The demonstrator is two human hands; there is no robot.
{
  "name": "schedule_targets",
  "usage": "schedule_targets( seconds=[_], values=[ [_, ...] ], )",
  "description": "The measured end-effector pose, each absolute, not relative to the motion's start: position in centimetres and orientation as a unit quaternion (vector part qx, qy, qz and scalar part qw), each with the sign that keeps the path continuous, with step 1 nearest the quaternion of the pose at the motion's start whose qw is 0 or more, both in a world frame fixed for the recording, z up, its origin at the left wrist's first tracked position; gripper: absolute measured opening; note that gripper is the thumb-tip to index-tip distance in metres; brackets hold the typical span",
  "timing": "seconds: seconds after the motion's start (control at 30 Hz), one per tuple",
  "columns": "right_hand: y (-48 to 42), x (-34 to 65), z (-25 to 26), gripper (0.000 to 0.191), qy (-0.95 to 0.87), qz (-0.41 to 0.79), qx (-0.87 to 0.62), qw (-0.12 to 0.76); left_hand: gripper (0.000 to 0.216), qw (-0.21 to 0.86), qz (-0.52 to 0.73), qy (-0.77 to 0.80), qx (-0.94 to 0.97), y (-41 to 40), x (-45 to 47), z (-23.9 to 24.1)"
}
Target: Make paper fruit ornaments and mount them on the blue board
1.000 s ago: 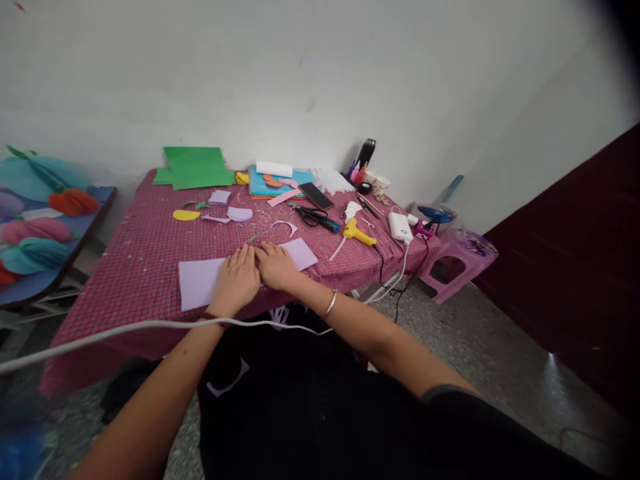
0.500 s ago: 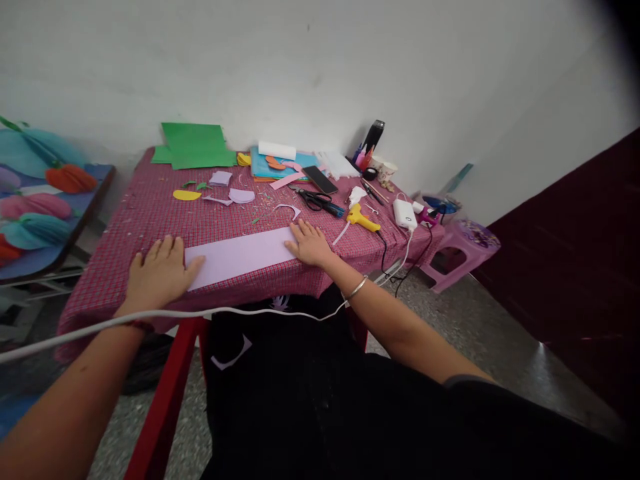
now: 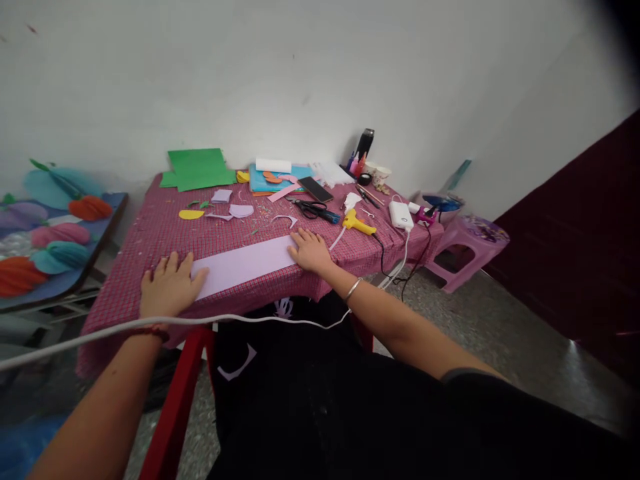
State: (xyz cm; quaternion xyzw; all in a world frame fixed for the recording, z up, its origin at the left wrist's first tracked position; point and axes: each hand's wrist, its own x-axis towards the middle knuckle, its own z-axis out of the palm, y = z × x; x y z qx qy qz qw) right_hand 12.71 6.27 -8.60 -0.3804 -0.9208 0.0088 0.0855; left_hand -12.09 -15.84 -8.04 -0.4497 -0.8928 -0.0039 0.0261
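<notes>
A long lilac paper strip [image 3: 245, 262] lies flat near the front edge of the table with the pink checked cloth [image 3: 150, 233]. My left hand [image 3: 169, 287] rests open and flat at the strip's left end, fingers spread. On the right end lies my right hand [image 3: 310, 250], also open and pressed flat. Both hands hold the paper down and grip nothing.
Behind the strip lie paper scraps, a yellow cut-out [image 3: 191, 214], black scissors [image 3: 313, 208], a yellow glue gun [image 3: 357, 223], a white power bank [image 3: 401, 214], a phone [image 3: 316, 189] and green sheets [image 3: 197, 167]. A pink stool [image 3: 470, 243] stands right; paper decorations [image 3: 55, 233] lie left. A white cable [image 3: 200, 321] crosses in front.
My hands started together at the middle of the paper and slid apart to its two ends. The paper now lies as one long flattened strip.
</notes>
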Motion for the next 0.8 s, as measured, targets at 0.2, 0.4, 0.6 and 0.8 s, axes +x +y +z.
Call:
schedule_targets(
  seconds=[0.2,0.4,0.6,0.8],
  values=[
    [6.3,12.6,-8.6,0.053,-0.915,0.019,-0.389,0.102,0.073,0.026,-0.01,-0.9,-0.436,-15.9,-12.0,-8.0],
    [6.5,12.5,-8.8,0.053,-0.914,0.034,-0.387,0.116,0.069,0.141,-0.035,-0.86,-0.489,-14.0,-9.2,-4.8],
    [6.4,12.6,-8.7,0.054,-0.916,0.038,-0.38,0.125,0.071,0.127,-0.097,-0.803,-0.574,-4.0,-1.3,-2.7],
    [6.4,13.0,-8.7,0.054,-0.926,0.039,-0.357,0.114,0.071,0.038,-0.161,-0.814,-0.556,1.3,3.4,-5.7]
  ],
)
